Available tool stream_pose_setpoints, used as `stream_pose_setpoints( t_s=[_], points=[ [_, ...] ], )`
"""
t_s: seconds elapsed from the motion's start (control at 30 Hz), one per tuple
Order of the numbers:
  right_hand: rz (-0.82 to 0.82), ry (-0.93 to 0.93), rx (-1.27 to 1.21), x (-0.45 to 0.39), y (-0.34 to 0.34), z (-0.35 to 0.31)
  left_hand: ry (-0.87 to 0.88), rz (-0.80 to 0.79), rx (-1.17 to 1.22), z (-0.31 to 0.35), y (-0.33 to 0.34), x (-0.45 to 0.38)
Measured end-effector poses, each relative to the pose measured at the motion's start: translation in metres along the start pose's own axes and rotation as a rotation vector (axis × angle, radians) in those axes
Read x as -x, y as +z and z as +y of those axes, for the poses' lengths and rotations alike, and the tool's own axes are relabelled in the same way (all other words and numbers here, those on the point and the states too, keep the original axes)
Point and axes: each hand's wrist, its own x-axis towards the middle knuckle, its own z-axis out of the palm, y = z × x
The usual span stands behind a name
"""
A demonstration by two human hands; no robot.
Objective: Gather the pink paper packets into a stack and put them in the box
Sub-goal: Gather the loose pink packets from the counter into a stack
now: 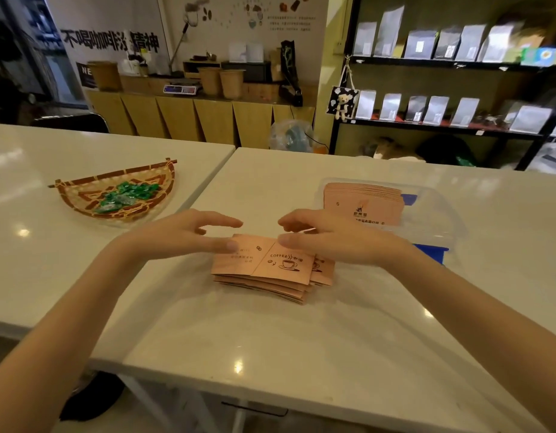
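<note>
While both hands hover over the loose stack of pink paper packets [272, 270] on the white glossy table [301, 339], neither one grips anything. Spread apart and slightly curled, the fingers [220, 221] of the left hand [179, 234] reach over the stack's left end, and its thumb tip rests on the top packet. On the stack's right end the right hand [329, 237] lies with its fingers also apart, its thumb touching the top packet near the printed coffee cup; the fingertips of the two hands stay apart. With its long axis running left to right, the stack is fanned unevenly, lower packets jutting out toward the person and to the right. Behind and to the right of the stack stands a clear plastic box [439, 220], holding another neat pile of pink packets [364, 203]. Well to the left of the stack sits a woven bamboo tray [79, 190] with green-wrapped sweets [123, 196].
</note>
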Motion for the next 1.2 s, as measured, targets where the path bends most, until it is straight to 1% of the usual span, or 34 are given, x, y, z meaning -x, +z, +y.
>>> stream_pose_setpoints(
  t_s=[0.13, 0.2, 0.3, 0.4, 0.57, 0.77, 0.93, 1.07, 1.13, 1.2],
  points=[
    [-0.144, 0.114, 0.042, -0.012, -0.005, -0.001, -0.084, -0.179, -0.101, 0.005, -0.010, -0.014],
    [-0.182, 0.151, 0.092, -0.014, -0.004, 0.000, -0.133, -0.249, -0.141, 0.011, -0.011, -0.019],
    [-0.205, 0.162, 0.134, -0.015, -0.001, 0.003, -0.183, -0.259, -0.136, 0.015, -0.010, -0.027],
    [-0.198, 0.160, 0.120, -0.015, 0.001, 0.006, -0.213, -0.269, -0.133, 0.014, -0.008, -0.029],
    [-0.206, 0.165, 0.085, -0.013, 0.004, 0.009, -0.227, -0.238, -0.142, 0.013, -0.006, -0.033],
    [-0.159, 0.121, 0.074, -0.008, 0.007, 0.006, -0.205, -0.202, -0.116, 0.013, -0.001, -0.025],
    [-0.087, 0.091, 0.029, -0.002, 0.012, 0.003, -0.162, -0.110, -0.114, 0.006, 0.004, -0.018],
    [-0.040, 0.076, -0.021, 0.004, 0.017, 0.002, -0.097, -0.045, -0.021, 0.003, 0.009, -0.008],
    [0.011, 0.058, -0.068, 0.008, 0.020, 0.002, -0.059, -0.021, 0.033, 0.006, 0.011, -0.003],
    [0.107, 0.031, -0.094, 0.014, 0.023, 0.003, -0.010, 0.017, 0.069, 0.010, 0.015, 0.000]
  ],
)
